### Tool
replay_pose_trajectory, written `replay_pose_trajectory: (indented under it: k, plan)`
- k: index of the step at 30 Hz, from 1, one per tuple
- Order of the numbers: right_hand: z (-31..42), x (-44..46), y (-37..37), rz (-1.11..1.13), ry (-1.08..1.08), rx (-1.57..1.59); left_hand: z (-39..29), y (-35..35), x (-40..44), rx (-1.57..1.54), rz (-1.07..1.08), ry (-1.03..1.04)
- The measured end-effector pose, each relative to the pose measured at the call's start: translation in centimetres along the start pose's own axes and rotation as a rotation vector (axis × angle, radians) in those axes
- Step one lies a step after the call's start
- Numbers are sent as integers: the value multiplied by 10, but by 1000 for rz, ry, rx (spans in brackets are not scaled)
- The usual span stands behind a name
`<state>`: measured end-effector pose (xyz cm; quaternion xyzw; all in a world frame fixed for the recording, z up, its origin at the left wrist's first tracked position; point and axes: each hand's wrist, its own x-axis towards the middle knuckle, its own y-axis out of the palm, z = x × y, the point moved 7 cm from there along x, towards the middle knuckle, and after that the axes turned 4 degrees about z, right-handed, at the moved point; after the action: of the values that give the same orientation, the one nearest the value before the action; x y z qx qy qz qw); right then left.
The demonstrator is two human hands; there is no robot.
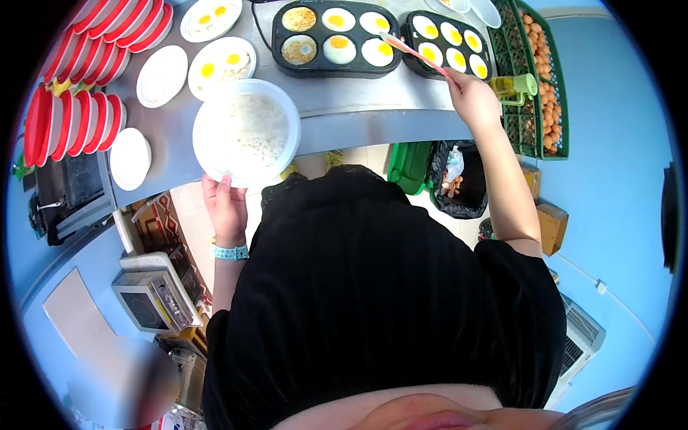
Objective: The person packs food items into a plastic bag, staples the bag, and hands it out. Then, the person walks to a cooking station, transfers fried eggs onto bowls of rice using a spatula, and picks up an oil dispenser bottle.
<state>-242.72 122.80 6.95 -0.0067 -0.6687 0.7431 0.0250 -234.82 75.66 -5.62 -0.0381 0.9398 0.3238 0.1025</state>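
Observation:
My left hand [225, 204] is closed on the near rim of a round, translucent white plastic bowl [287, 132], its inside marked with whitish residue. My right hand [474, 102] grips a spatula with a pink-red handle [423, 59]. The spatula's pale tip reaches over the right side of a black egg pan [337, 69], near a fried egg [375, 23]. Several eggs sit in that pan's round wells; the two at left are browned. A second black pan [412, 39] beside it holds several sunny-side-up eggs. Plates with fried eggs [222, 68] stand behind the bowl.
Stacked red-and-white bowls [72, 122] fill the left end of the steel counter [344, 125]. White plates [161, 77] lie nearby. At right are a green-lidded oil bottle [512, 87] and a green crate [562, 147] of brown eggs. Below stands a bin [469, 201] with eggshells.

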Motion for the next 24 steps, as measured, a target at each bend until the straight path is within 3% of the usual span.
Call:
replay_pose_trajectory:
  k: [3, 9, 11, 12, 14, 18, 24]
  plan:
    - [-1, 4, 7, -1, -20, -45, 13, 5, -2, 34, 53, -51]
    - [-14, 6, 8, 196, 145, -86, 19, 16, -3, 10, 76, -65]
    - [-42, -1, 18, 324, 313, 254, 19, 19, -3, 9, 58, -79]
    - [-52, -5, 23, 323, 315, 255, 23, 24, -3, 4, 43, -92]
    - [-69, -24, 52, 461, 553, 563, 25, 30, 1, -7, 46, -110]
    - [-59, -52, 113, 367, 703, 1050, 44, 42, 12, -29, 52, -200]
    - [-39, -82, 172, 230, 838, 1444, 80, 69, 36, 34, 148, -299]
